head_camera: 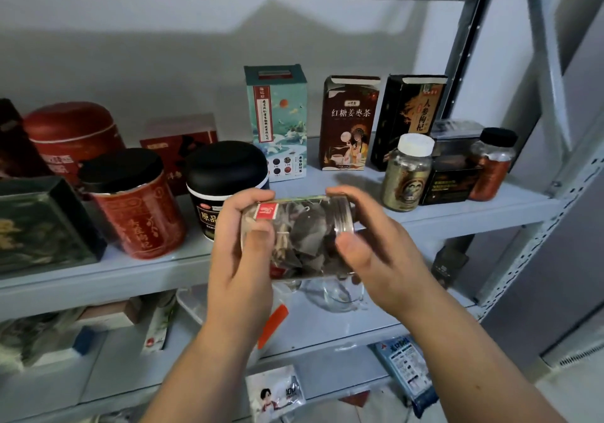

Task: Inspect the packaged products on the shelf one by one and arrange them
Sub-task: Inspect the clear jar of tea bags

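A clear plastic jar of tea bags (305, 236) with a red label lies on its side in front of the shelf (457, 213), held by both hands. My left hand (242, 256) grips its bottom end, thumb across the front. My right hand (376, 252) wraps the lid end on the right. Behind it on the shelf stand a black-lidded dark cup (225, 174), a red canister with black lid (137, 203), a teal box (279, 122), a brown box (349, 122) and a black box (408, 118).
At the shelf's right end stand a white-capped bottle (407, 174), a dark box (452, 174) and a black-capped red jar (493, 164). A red tin (72, 131) and green box (39, 223) sit on the left. Lower shelves hold a glass jar (333, 295) and packets. A grey upright (529, 226) frames the right side.
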`<state>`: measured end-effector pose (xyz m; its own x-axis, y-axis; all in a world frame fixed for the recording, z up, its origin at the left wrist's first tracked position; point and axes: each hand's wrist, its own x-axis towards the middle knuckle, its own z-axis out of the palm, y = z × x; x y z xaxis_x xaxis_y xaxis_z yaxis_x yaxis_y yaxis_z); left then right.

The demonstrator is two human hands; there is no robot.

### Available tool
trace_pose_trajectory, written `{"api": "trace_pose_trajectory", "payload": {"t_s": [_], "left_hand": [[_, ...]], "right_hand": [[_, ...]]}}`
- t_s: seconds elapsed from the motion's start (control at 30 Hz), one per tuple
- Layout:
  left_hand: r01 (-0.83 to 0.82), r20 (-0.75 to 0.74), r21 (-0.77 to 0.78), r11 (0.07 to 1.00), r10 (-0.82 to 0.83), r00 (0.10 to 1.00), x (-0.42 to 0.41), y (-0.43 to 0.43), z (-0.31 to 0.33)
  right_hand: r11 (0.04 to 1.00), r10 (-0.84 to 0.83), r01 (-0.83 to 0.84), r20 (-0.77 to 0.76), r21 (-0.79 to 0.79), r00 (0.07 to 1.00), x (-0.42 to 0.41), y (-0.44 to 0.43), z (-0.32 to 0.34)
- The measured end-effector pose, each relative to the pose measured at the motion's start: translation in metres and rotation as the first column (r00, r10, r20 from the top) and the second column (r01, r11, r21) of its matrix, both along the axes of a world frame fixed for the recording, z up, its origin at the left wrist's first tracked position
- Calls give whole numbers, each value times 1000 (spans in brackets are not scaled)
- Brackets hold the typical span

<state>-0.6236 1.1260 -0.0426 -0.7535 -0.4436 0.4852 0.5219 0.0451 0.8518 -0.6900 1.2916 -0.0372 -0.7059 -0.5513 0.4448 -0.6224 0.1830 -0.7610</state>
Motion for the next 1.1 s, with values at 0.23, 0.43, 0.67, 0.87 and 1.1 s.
{"api": "trace_pose_trajectory", "payload": {"t_s": [0.23,0.43,0.67,0.87,1.1], "left_hand": [[20,77,150,988,-32,997,0,-9,-4],[93,137,354,931,-150,979,0,7,-15],[251,321,597,762,-514,796,8,53,-29],[344,525,435,832,-545,653,10,123,-51],[610,690,262,748,-587,423,12,240,-86]], "right_hand": [[999,-14,12,48,37,999,9,-8,-10],[929,51,65,298,-365,953,16,-19,-25],[822,137,189,509,-538,850,30,37,-48],[742,19,425,649,-519,760,54,131,-74],[603,-232,684,731,-410,642,112,250,-115]]}}
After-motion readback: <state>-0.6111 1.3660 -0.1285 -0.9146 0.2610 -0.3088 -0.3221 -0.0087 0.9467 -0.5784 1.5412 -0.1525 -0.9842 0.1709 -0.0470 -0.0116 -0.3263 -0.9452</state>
